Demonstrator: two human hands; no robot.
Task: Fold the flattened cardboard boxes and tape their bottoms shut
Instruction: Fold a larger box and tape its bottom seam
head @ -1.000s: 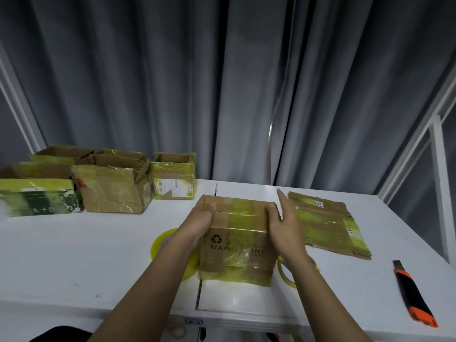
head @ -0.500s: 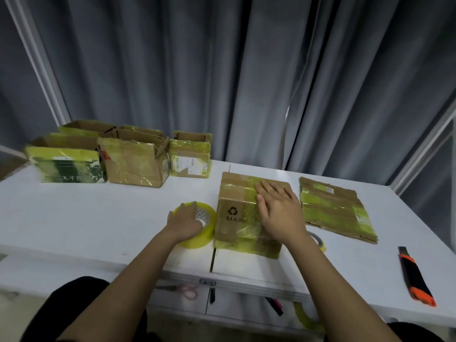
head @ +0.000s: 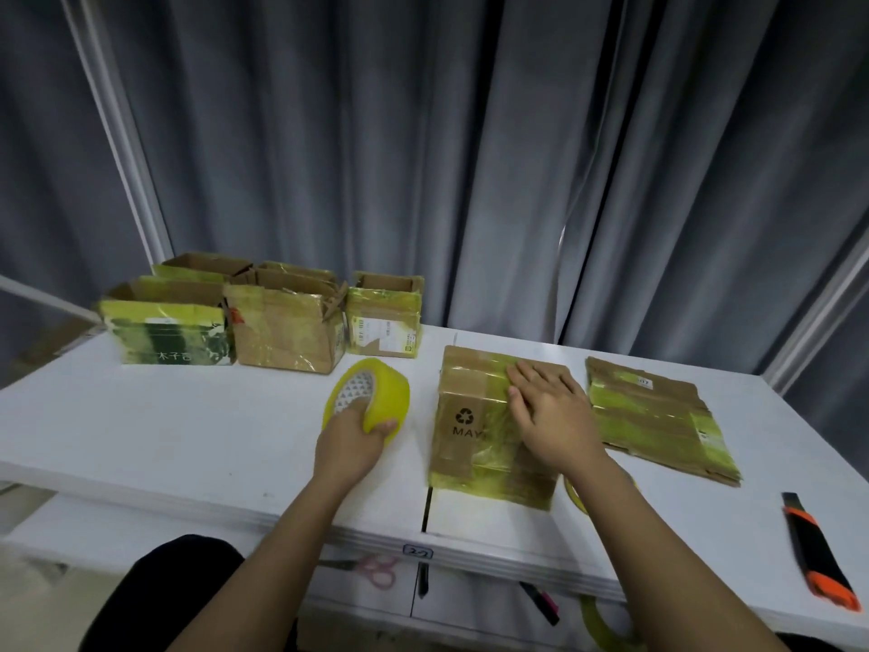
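Your left hand (head: pixel 350 440) grips the tape roll (head: pixel 369 400) left of centre; your right hand (head: pixel 548 411) presses flat on the box (head: pixel 475 416) just right of it, seam running away from you.

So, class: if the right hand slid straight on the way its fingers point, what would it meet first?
The right hand lies flat on the box, fingers pointing up-left. Past the box's far edge only bare table shows; depth is unclear.

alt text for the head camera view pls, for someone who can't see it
A person's left hand grips a yellow tape roll while the right hand presses flat on a folded cardboard box on a white table. Flattened boxes lie to its right.
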